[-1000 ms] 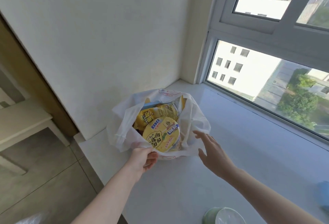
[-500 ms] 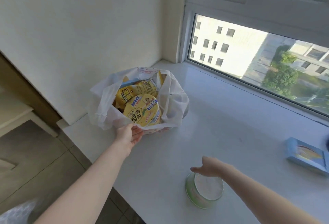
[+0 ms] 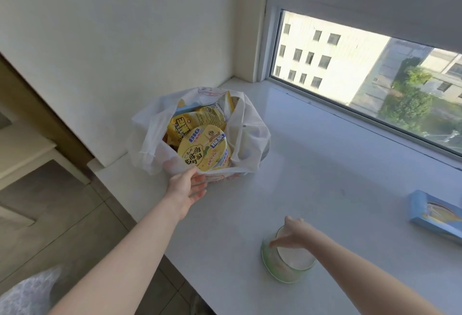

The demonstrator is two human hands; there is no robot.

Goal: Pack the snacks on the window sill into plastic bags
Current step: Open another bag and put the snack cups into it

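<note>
1. Left grip: the left hand (image 3: 186, 187) pinches the near lip of the plastic bag (image 3: 250, 139), thumb on top and fingers beneath, holding the mouth wide. The bag stands at the left end of the window sill (image 3: 325, 164), by the wall, with a yellow noodle bowl (image 3: 202, 149) uppermost inside.
2. Right grip: the right hand (image 3: 292, 236) is spread over the green bowl (image 3: 282, 267) near the sill's front edge. Its fingers are apart, at most brushing the rim, and clamped on nothing.
3. Span the rim with thumb opposite fingers, because the lid looks slick, and lift clear before swinging left.
4. Pull the bag's lip low, since it looks nearly full.
5. A blue box (image 3: 435, 217) waits towards the sill's right end.
</note>
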